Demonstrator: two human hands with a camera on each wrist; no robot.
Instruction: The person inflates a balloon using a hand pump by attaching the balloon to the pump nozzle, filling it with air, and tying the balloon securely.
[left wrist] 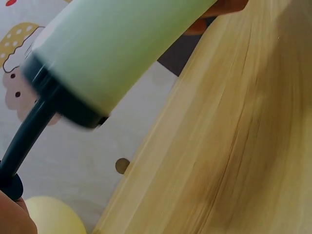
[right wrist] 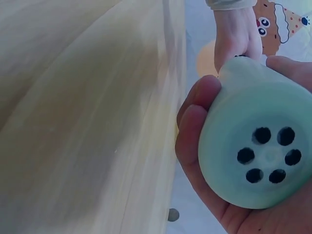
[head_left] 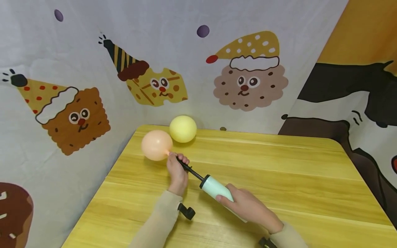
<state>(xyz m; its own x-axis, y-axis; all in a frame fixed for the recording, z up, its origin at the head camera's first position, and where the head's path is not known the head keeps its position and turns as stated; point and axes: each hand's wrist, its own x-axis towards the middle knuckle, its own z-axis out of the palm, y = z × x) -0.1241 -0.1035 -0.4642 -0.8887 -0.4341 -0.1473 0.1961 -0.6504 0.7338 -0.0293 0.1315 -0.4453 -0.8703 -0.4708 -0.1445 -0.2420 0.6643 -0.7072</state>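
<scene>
A mint-green balloon pump (head_left: 215, 187) with a black rod and tip slants across the middle of the head view. My left hand (head_left: 177, 172) grips its black front end, with the thumb by the neck of a round, inflated peach balloon (head_left: 156, 145). Around the pump's body curls my right hand (head_left: 252, 208). In the right wrist view, the pump's rear end (right wrist: 270, 156) shows several dark holes, with fingers wrapped round the side. The left wrist view shows the pump body (left wrist: 122, 44) close up and the black rod leaving it. The fit of balloon neck on tip is hidden by the left hand.
A yellow balloon (head_left: 183, 129) rests near the back edge of the wooden table (head_left: 279, 165), just behind the peach one. A white cloth (head_left: 173, 20) printed with cartoon snacks hangs behind and to the left of the table. Black wrist mounts (head_left: 187, 211) sit on both sleeves.
</scene>
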